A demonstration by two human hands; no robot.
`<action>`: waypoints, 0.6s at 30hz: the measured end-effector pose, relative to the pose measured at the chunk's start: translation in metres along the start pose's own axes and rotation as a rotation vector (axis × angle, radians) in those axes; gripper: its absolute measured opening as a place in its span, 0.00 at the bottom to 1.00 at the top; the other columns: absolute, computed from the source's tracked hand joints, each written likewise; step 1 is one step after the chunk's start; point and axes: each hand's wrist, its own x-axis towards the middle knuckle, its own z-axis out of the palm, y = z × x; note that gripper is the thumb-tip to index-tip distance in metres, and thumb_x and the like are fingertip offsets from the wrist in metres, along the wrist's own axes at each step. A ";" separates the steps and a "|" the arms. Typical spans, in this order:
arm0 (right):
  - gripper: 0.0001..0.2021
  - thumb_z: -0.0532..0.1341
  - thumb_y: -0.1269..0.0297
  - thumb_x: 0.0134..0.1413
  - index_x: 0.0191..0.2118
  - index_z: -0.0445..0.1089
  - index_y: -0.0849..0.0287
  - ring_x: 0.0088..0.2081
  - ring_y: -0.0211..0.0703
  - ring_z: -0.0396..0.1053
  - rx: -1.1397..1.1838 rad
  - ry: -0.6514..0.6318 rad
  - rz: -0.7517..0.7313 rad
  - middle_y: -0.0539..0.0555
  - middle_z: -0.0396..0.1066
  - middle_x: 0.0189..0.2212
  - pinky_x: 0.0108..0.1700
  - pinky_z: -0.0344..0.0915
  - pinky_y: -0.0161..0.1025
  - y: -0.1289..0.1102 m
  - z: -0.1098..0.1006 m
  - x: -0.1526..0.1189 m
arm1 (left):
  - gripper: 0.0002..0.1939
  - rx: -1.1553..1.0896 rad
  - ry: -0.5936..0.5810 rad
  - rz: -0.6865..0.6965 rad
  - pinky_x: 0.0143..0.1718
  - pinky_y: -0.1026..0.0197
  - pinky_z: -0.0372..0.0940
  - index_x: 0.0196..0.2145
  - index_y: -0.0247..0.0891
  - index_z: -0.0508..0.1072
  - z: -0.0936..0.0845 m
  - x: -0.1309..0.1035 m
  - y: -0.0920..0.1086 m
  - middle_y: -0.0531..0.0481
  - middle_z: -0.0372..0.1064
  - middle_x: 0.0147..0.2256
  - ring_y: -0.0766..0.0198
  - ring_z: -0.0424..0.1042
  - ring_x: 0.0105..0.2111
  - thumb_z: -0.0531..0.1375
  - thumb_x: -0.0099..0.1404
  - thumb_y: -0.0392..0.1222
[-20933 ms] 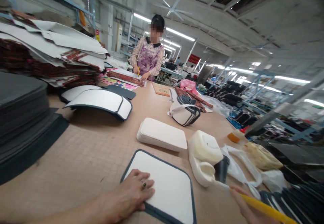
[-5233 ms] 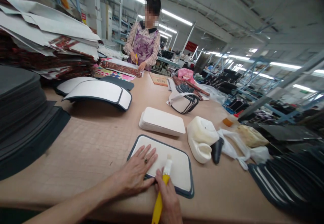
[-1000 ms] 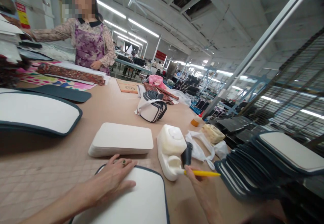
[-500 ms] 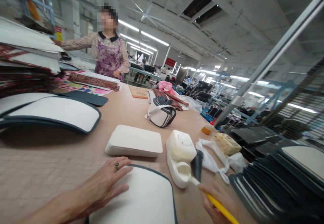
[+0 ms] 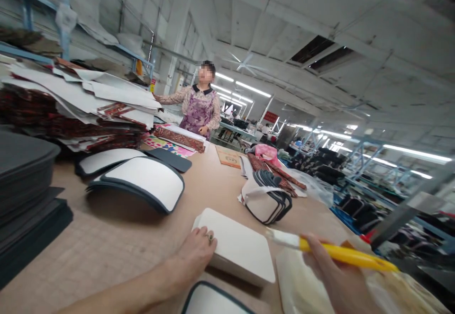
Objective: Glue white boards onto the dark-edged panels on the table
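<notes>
My left hand [image 5: 195,250], with a ring on one finger, rests its curled fingertips on the left edge of a stack of white rounded cards [image 5: 238,245]. My right hand [image 5: 334,271] is closed around the yellow handle of a brush [image 5: 341,252], whose pale bristles point left over the stack's right side. Below the brush is a blurred cream container [image 5: 298,281], partly behind my right hand. At the bottom edge lies a white panel with dark edging [image 5: 213,300], partly out of view.
Curved white panels [image 5: 145,179] and dark stacks [image 5: 24,200] lie left. A tied bundle [image 5: 268,200] stands beyond the cards. Across the table [image 5: 209,186], a person [image 5: 201,108] stands beside piled sheets [image 5: 81,105].
The view has swung left. My left hand has moved from the dark-edged panel to the card stack. The brush has come out of the cream container and is now held level above the table.
</notes>
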 end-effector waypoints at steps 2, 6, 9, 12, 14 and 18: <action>0.21 0.61 0.43 0.43 0.29 0.69 0.60 0.17 0.36 0.54 0.168 -0.171 -0.025 0.47 0.58 0.15 0.18 0.50 0.34 -0.009 0.051 0.026 | 0.15 -0.004 -0.011 -0.001 0.45 0.47 0.62 0.45 0.27 0.67 0.007 0.004 -0.003 0.35 0.66 0.43 0.47 0.63 0.45 0.55 0.58 0.31; 0.20 0.62 0.45 0.42 0.21 0.63 0.59 0.17 0.33 0.50 0.162 -0.307 -0.097 0.44 0.52 0.13 0.20 0.47 0.33 -0.006 0.137 0.058 | 0.13 -0.026 -0.031 -0.030 0.44 0.47 0.63 0.45 0.29 0.68 0.011 0.006 -0.004 0.38 0.66 0.43 0.48 0.64 0.45 0.52 0.63 0.31; 0.18 0.61 0.48 0.44 0.22 0.63 0.59 0.19 0.34 0.52 0.147 -0.383 -0.139 0.44 0.54 0.15 0.22 0.50 0.33 0.003 0.171 0.066 | 0.12 -0.026 0.000 -0.035 0.44 0.46 0.63 0.45 0.28 0.67 0.014 0.009 -0.004 0.38 0.66 0.43 0.48 0.64 0.44 0.51 0.64 0.31; 0.15 0.59 0.51 0.46 0.24 0.64 0.59 0.20 0.34 0.54 0.118 -0.446 -0.169 0.45 0.56 0.16 0.24 0.52 0.33 0.010 0.188 0.069 | 0.11 -0.017 0.014 -0.031 0.42 0.47 0.63 0.45 0.28 0.68 0.017 0.011 -0.005 0.38 0.66 0.42 0.48 0.64 0.43 0.52 0.64 0.32; 0.16 0.58 0.51 0.46 0.22 0.64 0.59 0.21 0.35 0.56 0.085 -0.469 -0.186 0.46 0.58 0.17 0.25 0.54 0.33 0.014 0.192 0.071 | 0.11 -0.014 0.000 -0.032 0.42 0.48 0.64 0.45 0.29 0.68 0.019 0.012 -0.006 0.39 0.67 0.42 0.49 0.65 0.43 0.52 0.65 0.32; 0.14 0.57 0.52 0.43 0.20 0.64 0.58 0.21 0.37 0.59 -0.017 -0.466 -0.172 0.47 0.61 0.17 0.26 0.55 0.34 0.029 0.175 0.082 | 0.11 -0.008 0.016 -0.038 0.44 0.50 0.63 0.45 0.32 0.68 0.022 0.012 -0.008 0.41 0.67 0.44 0.51 0.64 0.45 0.55 0.65 0.33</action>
